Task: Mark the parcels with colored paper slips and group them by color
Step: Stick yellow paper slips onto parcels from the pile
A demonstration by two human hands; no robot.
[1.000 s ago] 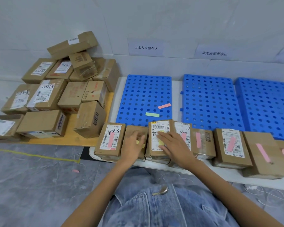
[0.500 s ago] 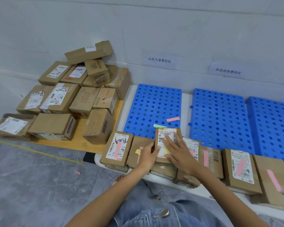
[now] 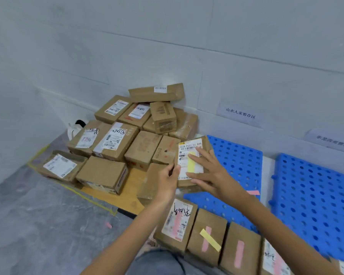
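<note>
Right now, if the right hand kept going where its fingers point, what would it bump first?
The right hand lies on the yellow-slip parcel; beyond that, probably the pile of brown parcels, though depth is unclear.

Matt cardboard parcels point(image 3: 141, 147), perforated plastic pallets point(image 3: 314, 197)

A wooden board point(image 3: 127, 191) is lying on the floor point(image 3: 38, 225), carrying stacked parcels point(image 3: 115, 139); blue perforated mats point(image 3: 316, 195) are seemingly covering a white table point(image 3: 266, 169).

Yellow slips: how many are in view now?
2. One yellow slip is on the held parcel between the left hand and right hand; the other crosses a pink slip on a front-row parcel. More may be hidden.
</note>
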